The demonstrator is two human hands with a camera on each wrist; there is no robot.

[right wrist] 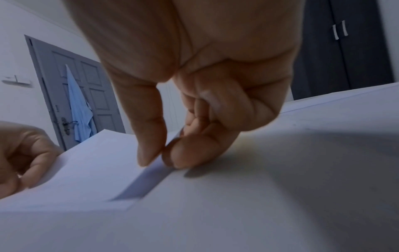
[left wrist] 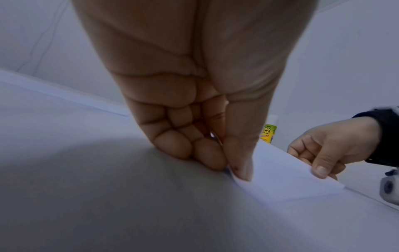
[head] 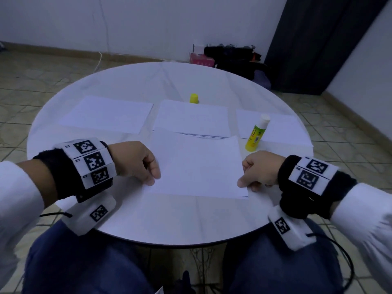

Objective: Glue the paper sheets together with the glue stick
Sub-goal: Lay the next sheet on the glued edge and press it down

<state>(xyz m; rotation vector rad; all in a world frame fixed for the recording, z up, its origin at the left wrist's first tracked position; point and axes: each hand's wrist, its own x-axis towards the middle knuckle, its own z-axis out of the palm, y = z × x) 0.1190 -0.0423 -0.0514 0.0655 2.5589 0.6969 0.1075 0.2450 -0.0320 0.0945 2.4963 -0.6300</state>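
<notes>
White round table fills mid-frame of the head view. At lower centre a sheet is pinched at its left edge by the left hand and at its right edge by the right hand, thumb over curled fingers. The glue stick is stood uncapped just above the right hand, its cap farther up at centre.

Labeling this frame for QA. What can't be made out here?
- Glue on the held sheet: none visible in any view.
- Sheet count in the middle stack: head view, edges too fine.
- Glue stick label: left wrist view, left hand covers part.
- Left hand's lower fingers: right wrist view, cut off by the edge.
</notes>
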